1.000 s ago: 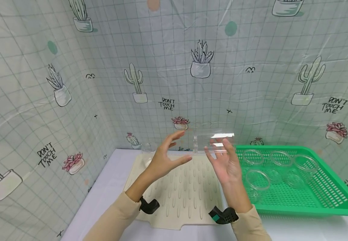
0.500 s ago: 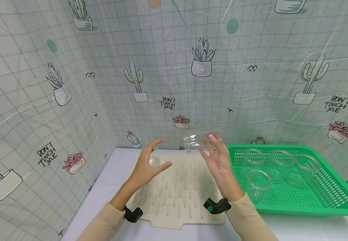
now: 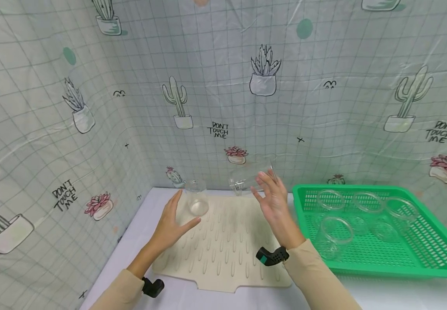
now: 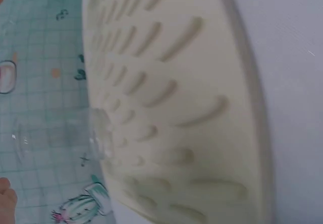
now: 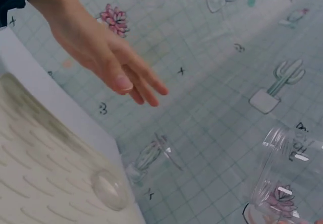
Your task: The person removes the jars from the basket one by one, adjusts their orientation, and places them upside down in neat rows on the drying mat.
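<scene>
In the head view my right hand (image 3: 276, 209) holds a clear glass (image 3: 248, 176) in the air, lying on a slant with its thick base toward the left. That same glass (image 5: 282, 176) fills the lower right of the right wrist view. A second clear glass (image 3: 197, 198) stands upright at the back left of the beige ridged drying mat (image 3: 223, 249). Just in front of it and to its left, my left hand (image 3: 171, 226) is empty, thumb and fingers spread apart. The standing glass (image 4: 55, 133) also shows at the left of the left wrist view.
To the right is a green perforated basket (image 3: 382, 270) with several upright clear glasses (image 3: 335, 237) in it. White tabletop (image 3: 130, 241) runs around the mat. Behind and to the left hangs a cactus-print sheet (image 3: 215, 86) close to the table's back edge.
My left hand has moved left and down, away from the held glass, uncovering the standing glass. The right hand has shifted left with its glass, which has gone from level to slanted.
</scene>
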The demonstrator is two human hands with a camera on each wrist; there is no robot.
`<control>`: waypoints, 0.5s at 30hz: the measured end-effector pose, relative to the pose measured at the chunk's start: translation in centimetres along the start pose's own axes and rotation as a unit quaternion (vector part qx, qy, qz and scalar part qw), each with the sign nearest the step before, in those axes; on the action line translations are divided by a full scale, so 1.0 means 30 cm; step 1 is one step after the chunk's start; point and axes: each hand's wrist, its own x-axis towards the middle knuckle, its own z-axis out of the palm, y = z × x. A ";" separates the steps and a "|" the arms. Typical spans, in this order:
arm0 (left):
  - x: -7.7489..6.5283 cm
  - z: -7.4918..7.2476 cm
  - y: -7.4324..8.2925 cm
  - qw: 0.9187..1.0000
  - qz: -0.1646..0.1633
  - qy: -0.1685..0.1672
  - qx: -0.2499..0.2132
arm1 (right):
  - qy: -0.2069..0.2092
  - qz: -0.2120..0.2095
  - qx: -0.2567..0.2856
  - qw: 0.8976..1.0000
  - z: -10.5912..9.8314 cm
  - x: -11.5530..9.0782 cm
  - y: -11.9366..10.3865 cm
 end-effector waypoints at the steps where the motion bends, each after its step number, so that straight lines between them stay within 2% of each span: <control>1: -0.006 0.004 -0.016 1.000 0.004 -0.002 0.012 | 0.002 0.001 -0.001 1.000 0.002 0.004 0.005; 4: -0.032 0.017 -0.057 0.998 0.004 -0.025 0.052 | 0.010 0.003 -0.007 1.000 0.006 0.017 0.021; 8: -0.074 0.034 -0.111 0.992 -0.021 -0.076 0.099 | 0.018 0.001 -0.019 1.000 0.007 0.034 0.045; 11: -0.099 0.042 -0.147 0.987 -0.044 -0.105 0.113 | 0.022 0.002 -0.031 0.999 0.007 0.045 0.063; 15: -0.118 0.045 -0.175 0.985 -0.061 -0.127 0.104 | 0.022 0.003 -0.059 0.998 0.007 0.060 0.090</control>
